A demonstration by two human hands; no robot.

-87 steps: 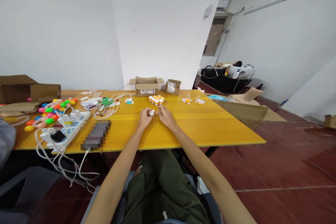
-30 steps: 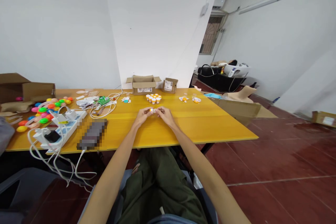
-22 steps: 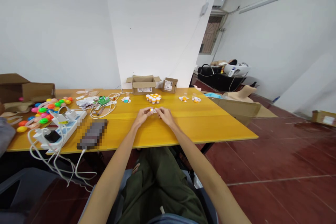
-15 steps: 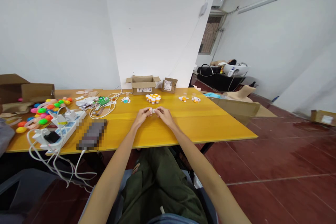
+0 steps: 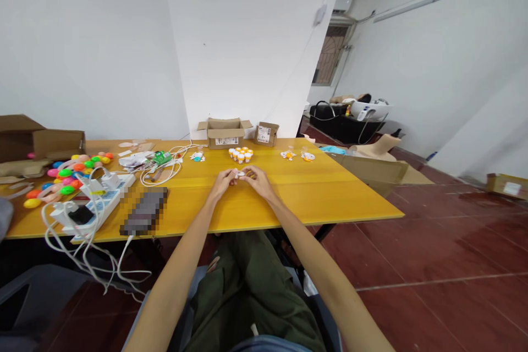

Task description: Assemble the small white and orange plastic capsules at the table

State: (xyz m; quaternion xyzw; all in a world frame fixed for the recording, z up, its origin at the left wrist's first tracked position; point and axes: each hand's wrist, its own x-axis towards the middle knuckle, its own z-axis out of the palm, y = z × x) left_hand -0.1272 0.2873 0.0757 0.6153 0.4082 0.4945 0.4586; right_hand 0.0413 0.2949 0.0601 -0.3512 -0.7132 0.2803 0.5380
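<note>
Close together above the yellow table (image 5: pixel 313 195), my hands meet around a small white piece (image 5: pixel 240 174). My left hand (image 5: pixel 224 182) pinches it from the left. My right hand (image 5: pixel 258 181) has its fingertips closed on the right side of the same piece. It is too small for me to name, and fingers partly hide it. Just beyond my hands stands a cluster of small white containers with orange-yellow tops (image 5: pixel 241 154). Farther right lie small white and orange parts (image 5: pixel 287 155), with a similar pile (image 5: pixel 307 157) beside them.
An open cardboard box (image 5: pixel 228 135) and a smaller carton (image 5: pixel 266 134) stand at the back. Left are white and teal parts (image 5: pixel 197 157), tangled cables, a dark phone-like device (image 5: pixel 145 211), a power strip (image 5: pixel 101 206) and colourful balls (image 5: pixel 68 174). The table's right edge borders floor-level cardboard.
My right hand's fingers have lifted and shifted slightly on the white piece, which now shows a flatter white face. My left hand has hardly moved.
</note>
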